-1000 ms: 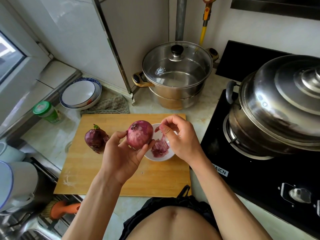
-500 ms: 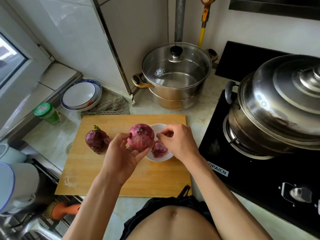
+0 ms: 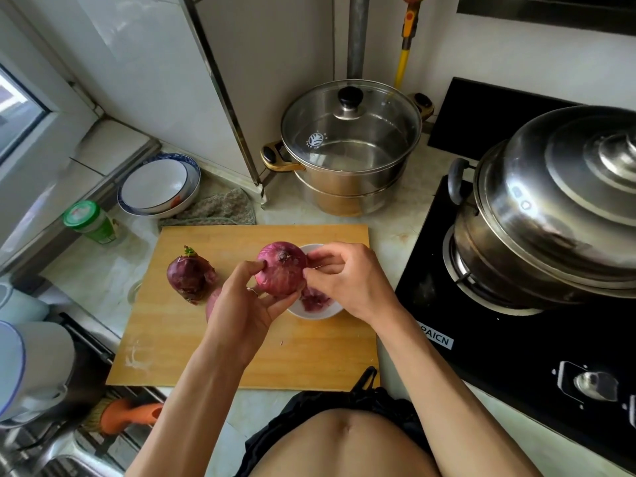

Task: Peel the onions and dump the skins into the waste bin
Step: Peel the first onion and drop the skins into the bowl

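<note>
On the cutting board (image 3: 179, 342), hands half-hide the skins bowl (image 3: 311, 313).

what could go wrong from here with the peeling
1. The left hand holds the onion above the small white bowl while the right hand picks at its side; a slip might drop it onto the bowl and scatter the skins.
2. The bowl looks small, so loose skin may land on the cutting board instead.
3. The round unpeeled onion standing on the board could roll if bumped.
</note>
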`<action>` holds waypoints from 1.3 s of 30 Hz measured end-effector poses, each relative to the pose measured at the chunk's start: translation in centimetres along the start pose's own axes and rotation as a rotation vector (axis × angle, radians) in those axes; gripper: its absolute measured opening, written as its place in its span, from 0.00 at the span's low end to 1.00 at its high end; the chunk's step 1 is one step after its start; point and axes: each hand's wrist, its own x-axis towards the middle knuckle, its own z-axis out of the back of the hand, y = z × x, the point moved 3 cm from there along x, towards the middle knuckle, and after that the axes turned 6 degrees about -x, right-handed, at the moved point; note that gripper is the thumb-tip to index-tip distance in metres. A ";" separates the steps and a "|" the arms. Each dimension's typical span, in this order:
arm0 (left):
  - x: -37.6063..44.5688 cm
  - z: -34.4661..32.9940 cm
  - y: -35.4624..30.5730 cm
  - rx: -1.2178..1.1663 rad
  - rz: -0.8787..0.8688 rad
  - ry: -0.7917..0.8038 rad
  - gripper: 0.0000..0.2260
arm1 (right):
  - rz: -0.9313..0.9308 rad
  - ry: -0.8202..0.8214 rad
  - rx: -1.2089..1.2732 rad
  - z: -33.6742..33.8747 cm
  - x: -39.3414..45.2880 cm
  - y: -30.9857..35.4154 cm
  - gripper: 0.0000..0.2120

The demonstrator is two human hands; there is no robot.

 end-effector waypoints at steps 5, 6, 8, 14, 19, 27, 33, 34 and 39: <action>-0.4 -0.2 0.0 0.024 -0.052 -0.012 0.06 | 0.019 -0.003 -0.007 -0.3 -0.1 0.1 0.10; -0.5 -0.3 0.1 0.027 -0.063 -0.009 0.06 | 0.026 -0.004 -0.012 -0.4 -0.1 0.2 0.10; -0.6 -0.2 0.1 0.037 -0.085 -0.006 0.06 | 0.032 -0.018 -0.019 -0.5 -0.1 0.1 0.10; -0.3 0.1 0.1 0.110 -0.184 -0.014 0.07 | -0.023 -0.112 -0.075 -1.1 -0.1 0.1 0.06; -0.3 -0.2 0.0 0.157 -0.236 0.006 0.12 | -0.039 -0.162 -0.102 -1.0 -0.2 0.2 0.03; -0.8 -0.5 0.5 -0.067 -0.069 0.098 0.08 | -0.097 -0.121 0.034 -0.4 0.0 -0.3 0.09; -0.4 0.3 0.7 -0.228 0.044 0.121 0.27 | -0.155 -0.087 0.204 -0.2 0.1 -1.1 0.11; -0.4 0.4 0.6 -0.249 0.056 0.132 0.28 | -0.167 -0.085 0.216 -0.1 0.1 -1.2 0.11; -0.2 0.4 0.3 -0.253 0.078 0.172 0.27 | -0.185 -0.080 0.164 -0.1 0.0 -1.1 0.15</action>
